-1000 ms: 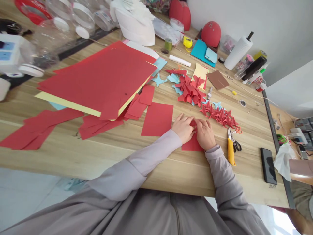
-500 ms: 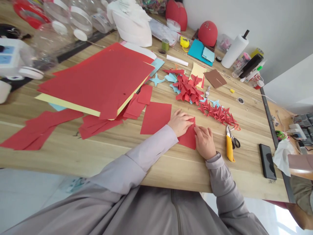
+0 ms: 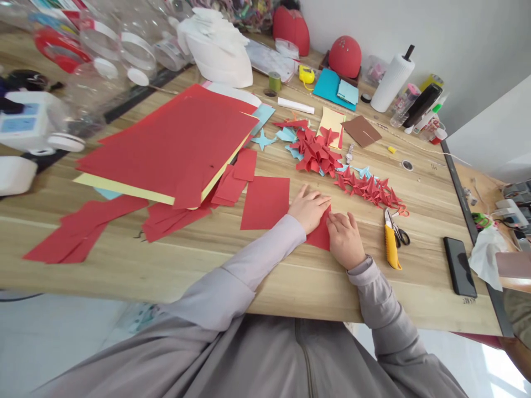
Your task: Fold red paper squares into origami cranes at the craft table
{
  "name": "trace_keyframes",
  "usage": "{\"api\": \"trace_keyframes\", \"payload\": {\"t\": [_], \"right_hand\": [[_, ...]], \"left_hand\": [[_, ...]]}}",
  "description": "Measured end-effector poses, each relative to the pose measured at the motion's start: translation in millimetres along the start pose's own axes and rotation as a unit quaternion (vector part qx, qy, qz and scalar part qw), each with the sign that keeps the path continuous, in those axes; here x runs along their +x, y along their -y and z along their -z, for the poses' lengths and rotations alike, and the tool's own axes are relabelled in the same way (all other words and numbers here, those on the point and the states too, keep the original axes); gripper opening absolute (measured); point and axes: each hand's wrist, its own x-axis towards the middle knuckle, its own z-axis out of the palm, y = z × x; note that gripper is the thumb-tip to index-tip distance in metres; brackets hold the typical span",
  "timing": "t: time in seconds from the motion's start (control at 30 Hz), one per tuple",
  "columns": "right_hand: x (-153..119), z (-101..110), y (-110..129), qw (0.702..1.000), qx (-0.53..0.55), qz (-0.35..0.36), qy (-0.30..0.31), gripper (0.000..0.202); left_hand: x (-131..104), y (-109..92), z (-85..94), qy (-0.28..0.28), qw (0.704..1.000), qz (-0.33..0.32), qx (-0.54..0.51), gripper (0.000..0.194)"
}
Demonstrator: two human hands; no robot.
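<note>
Head: paper partly under left hand

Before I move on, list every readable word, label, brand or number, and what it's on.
No text is readable.
Too small: dark marks on the tabletop near the phone.
Too blurred: any print on the blue-paneled device or the black cylinder.
No lettering shows on the red sheet under the left hand.

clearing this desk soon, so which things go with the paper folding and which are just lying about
Seems to belong:
red sheet under the left hand and right hand
loose red square
folded red pieces

Probably just lying about:
phone
yellow tape measure
wristwatch
</note>
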Motion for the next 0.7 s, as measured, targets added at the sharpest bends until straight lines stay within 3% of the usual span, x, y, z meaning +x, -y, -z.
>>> {"api": "trace_keyframes", "payload": {"t": [0.47,0.7], "right_hand": [[-16.0,0.1,18.6,0.998,0.011,-0.061,-0.011,0.036],[-12.2,-0.8,23.3,0.996,0.0,-0.086,0.001,0.044]], "left_hand": [[3.6,-17.4,-9.1,-0.043,0.996,0.016,0.077,0.039],[-20.6,-29.3,-6.2,-0.009,0.996,0.015,0.088,0.038]]}}
